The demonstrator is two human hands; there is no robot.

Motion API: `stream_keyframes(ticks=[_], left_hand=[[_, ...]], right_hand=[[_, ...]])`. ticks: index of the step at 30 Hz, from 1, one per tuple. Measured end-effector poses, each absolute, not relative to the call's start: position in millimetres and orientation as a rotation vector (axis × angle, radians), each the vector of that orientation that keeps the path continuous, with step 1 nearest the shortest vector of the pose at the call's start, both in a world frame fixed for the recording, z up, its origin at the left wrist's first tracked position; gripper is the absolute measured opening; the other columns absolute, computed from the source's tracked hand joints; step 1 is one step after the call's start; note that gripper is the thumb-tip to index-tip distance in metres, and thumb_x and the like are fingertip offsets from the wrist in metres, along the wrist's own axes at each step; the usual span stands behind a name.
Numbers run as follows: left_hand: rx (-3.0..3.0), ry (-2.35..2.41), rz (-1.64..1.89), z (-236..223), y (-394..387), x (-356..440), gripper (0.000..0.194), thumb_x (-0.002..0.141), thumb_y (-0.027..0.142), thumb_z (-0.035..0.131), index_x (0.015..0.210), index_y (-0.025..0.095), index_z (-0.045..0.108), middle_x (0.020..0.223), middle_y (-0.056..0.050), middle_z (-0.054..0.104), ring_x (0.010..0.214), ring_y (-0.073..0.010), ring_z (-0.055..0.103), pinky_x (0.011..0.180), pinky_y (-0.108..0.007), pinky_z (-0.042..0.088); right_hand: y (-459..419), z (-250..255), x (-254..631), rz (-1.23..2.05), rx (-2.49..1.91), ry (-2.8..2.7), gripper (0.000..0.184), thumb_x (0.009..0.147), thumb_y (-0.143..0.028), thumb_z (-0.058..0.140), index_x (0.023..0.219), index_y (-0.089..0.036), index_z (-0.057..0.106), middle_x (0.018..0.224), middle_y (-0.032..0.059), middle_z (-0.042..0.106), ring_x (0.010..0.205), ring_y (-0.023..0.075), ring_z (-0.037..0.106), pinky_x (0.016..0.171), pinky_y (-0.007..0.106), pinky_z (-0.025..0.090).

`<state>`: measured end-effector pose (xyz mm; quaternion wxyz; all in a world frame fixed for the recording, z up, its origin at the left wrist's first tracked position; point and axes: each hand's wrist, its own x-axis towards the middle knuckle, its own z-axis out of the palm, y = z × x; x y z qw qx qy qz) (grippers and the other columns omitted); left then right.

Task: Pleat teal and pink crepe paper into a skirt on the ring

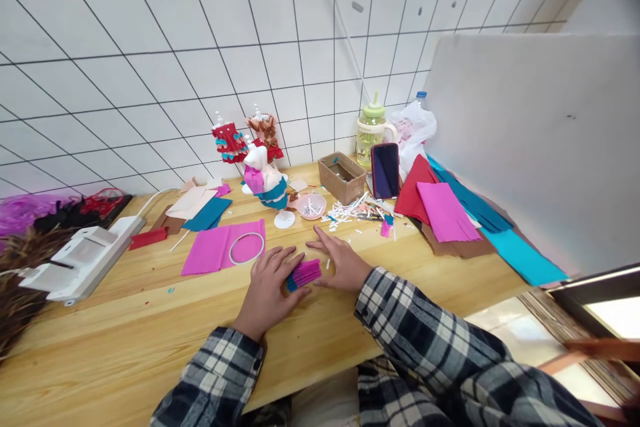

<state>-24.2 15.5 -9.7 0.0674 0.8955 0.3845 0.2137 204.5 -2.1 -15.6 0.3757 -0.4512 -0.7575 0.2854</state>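
Note:
A small pleated piece of magenta and blue crepe paper (pixel 304 274) lies on the wooden table in front of me. My left hand (pixel 270 290) has its thumb along the near edge and its fingers along the far edge, gripping the left part of the pleats. My right hand (pixel 345 264) is at the other end, fingers apart and curved, its thumb close to the paper; whether it touches is unclear. Behind my left hand, a white ring (pixel 247 248) rests on a flat magenta crepe sheet (pixel 213 250). Part of the pleated paper is hidden under my left fingers.
Paper-dressed figures (pixel 267 177) stand by the tiled wall. A pink dish (pixel 311 207), white paper scraps (pixel 350 210), a cardboard box (pixel 343 177), a phone (pixel 385 170) and a green-lidded jug (pixel 371 133) are behind. Crepe sheets (pixel 447 211) lie right, a power strip (pixel 95 257) left.

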Motion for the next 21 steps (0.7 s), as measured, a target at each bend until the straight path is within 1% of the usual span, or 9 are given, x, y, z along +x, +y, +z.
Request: stream_keyframes(ticks=[2,4,6,9,13,16,17,19,21], left_hand=[[2.707,1.188,0.539,-14,14,-20,0.079,0.071,0.057,0.07,0.14,0.027,0.045,0.14,-0.012,0.051,0.128,-0.0369,0.042,0.103,-0.054,0.032],[2.687,1.222,0.476,-18,14,-18,0.083,0.07,0.059,0.07,0.14,0.024,0.043,0.136,-0.014,0.054,0.123,-0.0363,0.045,0.099,-0.052,0.034],[2.674,1.244,0.452,-20,15,-17,0.076,0.072,0.058,0.069,0.137,0.024,0.047,0.128,-0.013,0.059,0.116,-0.0341,0.049,0.095,-0.05,0.035],[2.673,1.272,0.479,-17,16,-16,0.061,0.076,0.054,0.067,0.13,0.027,0.056,0.115,-0.009,0.064,0.107,-0.0314,0.052,0.092,-0.048,0.033],[2.687,1.266,0.549,-11,16,-14,0.033,0.081,0.046,0.065,0.108,0.029,0.069,0.099,-0.006,0.068,0.099,-0.0282,0.054,0.09,-0.047,0.032],[2.689,1.268,0.577,-8,14,-11,0.022,0.085,0.041,0.06,0.098,0.027,0.072,0.096,-0.006,0.068,0.097,-0.0263,0.054,0.088,-0.046,0.031],[2.681,1.282,0.575,-8,14,-10,0.021,0.087,0.039,0.059,0.097,0.027,0.072,0.095,-0.006,0.069,0.096,-0.0258,0.054,0.088,-0.046,0.03],[2.656,1.319,0.559,-6,13,-7,0.02,0.089,0.037,0.056,0.095,0.027,0.072,0.095,-0.005,0.07,0.096,-0.0249,0.055,0.088,-0.046,0.03],[2.631,1.351,0.535,-5,13,-6,0.02,0.09,0.036,0.054,0.093,0.027,0.072,0.095,-0.004,0.07,0.096,-0.0244,0.056,0.088,-0.046,0.029]], right_hand=[[-2,-17,206,0.683,-1.253,-2.033,0.114,0.062,-0.036,0.084,0.153,-0.023,0.016,0.131,0.0118,0.06,0.13,0.029,0.044,0.108,0.048,0.029],[-2,-19,204,0.648,-1.335,-2.051,0.113,0.066,-0.03,0.081,0.153,-0.023,0.011,0.123,0.0097,0.065,0.124,0.0269,0.05,0.105,0.045,0.03],[-2,-19,203,0.608,-1.373,-2.043,0.107,0.072,-0.025,0.077,0.154,-0.023,0.009,0.112,0.0055,0.07,0.115,0.0246,0.055,0.102,0.043,0.032],[-1,-18,203,0.557,-1.367,-2.058,0.098,0.076,-0.022,0.073,0.153,-0.023,0.013,0.099,0.0015,0.073,0.106,0.0224,0.058,0.1,0.041,0.031],[-1,-14,203,0.533,-1.365,-2.059,0.084,0.08,-0.018,0.068,0.151,-0.023,0.023,0.089,-0.0011,0.073,0.098,0.0197,0.061,0.099,0.04,0.029],[-1,-12,203,0.523,-1.372,-2.043,0.079,0.081,-0.02,0.066,0.149,-0.024,0.026,0.098,0.0007,0.072,0.101,0.0199,0.059,0.099,0.039,0.029],[-2,-12,203,0.531,-1.365,-2.048,0.083,0.08,-0.024,0.068,0.15,-0.024,0.024,0.105,0.0021,0.071,0.105,0.021,0.058,0.1,0.04,0.029],[-1,-13,203,0.577,-1.337,-2.086,0.096,0.074,-0.032,0.075,0.152,-0.024,0.018,0.116,0.0043,0.068,0.113,0.0236,0.054,0.102,0.042,0.028],[-1,-15,203,0.635,-1.335,-2.12,0.106,0.07,-0.033,0.079,0.153,-0.024,0.013,0.118,0.0045,0.067,0.116,0.0247,0.052,0.102,0.043,0.027]])
